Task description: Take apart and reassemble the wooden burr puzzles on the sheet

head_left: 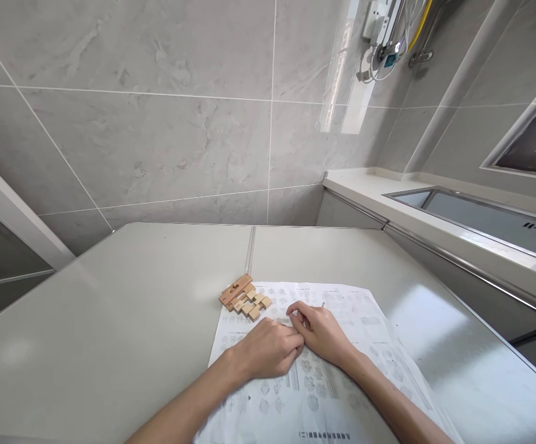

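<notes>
My left hand rests on a large printed paper sheet, its fingers curled into a loose fist. Whatever it may hold is hidden. Beside it and touching its fingertips, my right hand has bent fingers drawn together. A small thin grey tip shows just behind the right knuckles; I cannot tell whether it is in the hand. Just beyond the left hand, at the sheet's far left corner, lies a cluster of small wooden pieces. Darker notched wooden bars lie at its left end.
The sheet lies on a glossy white table with a seam running away from me. Grey tiled wall stands behind it. To the right is a higher white counter with a recessed sink. Sockets and cables hang above.
</notes>
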A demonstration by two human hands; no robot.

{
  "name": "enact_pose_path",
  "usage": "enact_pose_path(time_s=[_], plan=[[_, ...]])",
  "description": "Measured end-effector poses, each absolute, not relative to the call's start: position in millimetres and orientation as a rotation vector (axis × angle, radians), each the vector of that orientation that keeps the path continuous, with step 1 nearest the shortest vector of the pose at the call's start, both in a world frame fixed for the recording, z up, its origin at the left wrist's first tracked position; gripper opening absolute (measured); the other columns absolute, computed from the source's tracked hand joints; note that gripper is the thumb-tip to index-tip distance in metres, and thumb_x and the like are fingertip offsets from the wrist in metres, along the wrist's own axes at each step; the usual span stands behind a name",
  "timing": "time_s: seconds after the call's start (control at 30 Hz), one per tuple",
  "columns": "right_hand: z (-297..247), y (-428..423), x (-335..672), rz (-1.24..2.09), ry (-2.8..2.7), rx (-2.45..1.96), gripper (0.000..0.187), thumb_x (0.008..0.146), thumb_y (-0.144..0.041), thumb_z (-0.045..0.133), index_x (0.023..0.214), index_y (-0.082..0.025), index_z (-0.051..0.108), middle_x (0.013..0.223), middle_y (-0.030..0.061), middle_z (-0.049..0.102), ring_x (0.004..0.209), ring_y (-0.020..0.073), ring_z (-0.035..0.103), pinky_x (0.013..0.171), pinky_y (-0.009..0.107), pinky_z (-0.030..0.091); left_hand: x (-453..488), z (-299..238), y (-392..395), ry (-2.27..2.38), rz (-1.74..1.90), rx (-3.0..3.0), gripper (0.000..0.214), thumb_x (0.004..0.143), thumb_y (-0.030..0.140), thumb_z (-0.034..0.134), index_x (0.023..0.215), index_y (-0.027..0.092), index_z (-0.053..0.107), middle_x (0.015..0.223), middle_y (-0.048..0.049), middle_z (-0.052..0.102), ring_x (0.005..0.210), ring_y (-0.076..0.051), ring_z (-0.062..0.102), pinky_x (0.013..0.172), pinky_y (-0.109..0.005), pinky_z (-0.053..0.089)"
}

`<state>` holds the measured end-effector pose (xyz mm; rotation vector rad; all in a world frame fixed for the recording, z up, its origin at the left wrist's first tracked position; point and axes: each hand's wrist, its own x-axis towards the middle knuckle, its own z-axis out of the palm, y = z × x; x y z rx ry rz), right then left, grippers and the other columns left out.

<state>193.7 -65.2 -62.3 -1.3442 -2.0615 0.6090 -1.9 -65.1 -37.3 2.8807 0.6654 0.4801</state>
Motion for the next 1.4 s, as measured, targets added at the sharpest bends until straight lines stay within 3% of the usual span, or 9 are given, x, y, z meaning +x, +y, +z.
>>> enact_pose_path(time_s=[1.4], plan=[[-59.6,-66.6,193.6,0.592,-2.078,-1.350,0.022,0.108,-0.032,0.045,0.104,-0.026,0.066,0.066,-0.0050,0.058,0.057,0.0167,0.056,0.063,0.027,0.040,-1.8,-38.2,-65.3,0.670,0.470,2.886,0.020,0.088,0.005,0.058,0.073,0.018,0.062,0.067,0.0003,0.070,0.058,-0.016,0.060,0.051,-0.030,0.033]])
